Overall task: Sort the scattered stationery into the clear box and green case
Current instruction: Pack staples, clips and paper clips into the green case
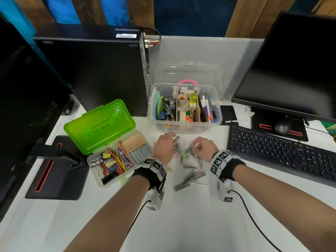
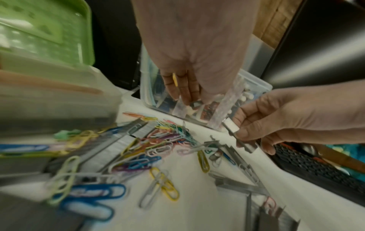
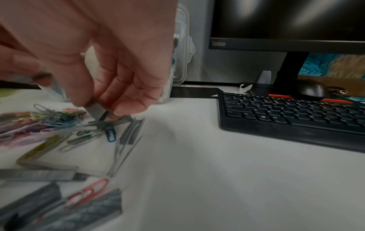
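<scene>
Right hand (image 2: pixel 276 118) pinching a staple strip (image 2: pixel 240 137) above the tabletop (image 1: pixel 181 224). Left hand (image 1: pixel 163 148) over the paper clips (image 2: pixel 164 140), fingertips hidden, grip impossible to tell. Clear box (image 1: pixel 184 124) at 12 o'clock, green case (image 1: pixel 94 128) at 10 o'clock. Wrist views blurred.

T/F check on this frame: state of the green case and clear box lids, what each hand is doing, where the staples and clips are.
1. The green case lid is closed. False: it stands open.
2. The right hand pinches a staple strip. True.
3. The clear box is empty. False: it holds pens, tape and notes.
4. Coloured paper clips lie loose on the desk. True.
5. The left hand rests on the keyboard. False: it is over the clip pile.
</scene>
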`<state>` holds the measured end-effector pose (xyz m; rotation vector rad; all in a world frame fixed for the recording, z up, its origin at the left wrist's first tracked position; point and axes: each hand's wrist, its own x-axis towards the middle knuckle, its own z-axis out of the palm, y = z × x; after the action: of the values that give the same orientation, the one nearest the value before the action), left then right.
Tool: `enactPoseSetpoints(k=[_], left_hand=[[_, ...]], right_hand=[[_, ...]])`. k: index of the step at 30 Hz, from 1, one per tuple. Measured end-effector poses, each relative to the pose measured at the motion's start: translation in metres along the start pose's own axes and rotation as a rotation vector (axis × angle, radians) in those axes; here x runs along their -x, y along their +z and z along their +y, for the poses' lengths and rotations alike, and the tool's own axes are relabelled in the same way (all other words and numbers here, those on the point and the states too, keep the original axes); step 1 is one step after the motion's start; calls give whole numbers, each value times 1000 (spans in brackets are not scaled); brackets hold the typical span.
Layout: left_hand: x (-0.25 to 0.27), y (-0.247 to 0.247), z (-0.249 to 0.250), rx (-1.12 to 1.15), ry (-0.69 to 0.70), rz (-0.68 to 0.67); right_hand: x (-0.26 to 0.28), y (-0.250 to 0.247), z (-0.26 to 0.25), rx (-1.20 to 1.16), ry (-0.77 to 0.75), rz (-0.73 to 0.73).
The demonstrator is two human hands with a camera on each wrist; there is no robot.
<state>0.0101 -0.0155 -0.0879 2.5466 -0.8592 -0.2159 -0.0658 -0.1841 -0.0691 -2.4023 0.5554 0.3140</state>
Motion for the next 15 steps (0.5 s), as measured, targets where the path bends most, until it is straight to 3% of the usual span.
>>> enactPoseSetpoints(k=[6,13,15], left_hand=[[16,5,-8,5,-25,-97],[11,10,16,213,-104,-100],[11,9,18,233,-113,-116]], right_hand=[[-2,-6,0,-8,132,123],[1,-3,4,-633,373,8],[-4,2,0,-673,365,10]])
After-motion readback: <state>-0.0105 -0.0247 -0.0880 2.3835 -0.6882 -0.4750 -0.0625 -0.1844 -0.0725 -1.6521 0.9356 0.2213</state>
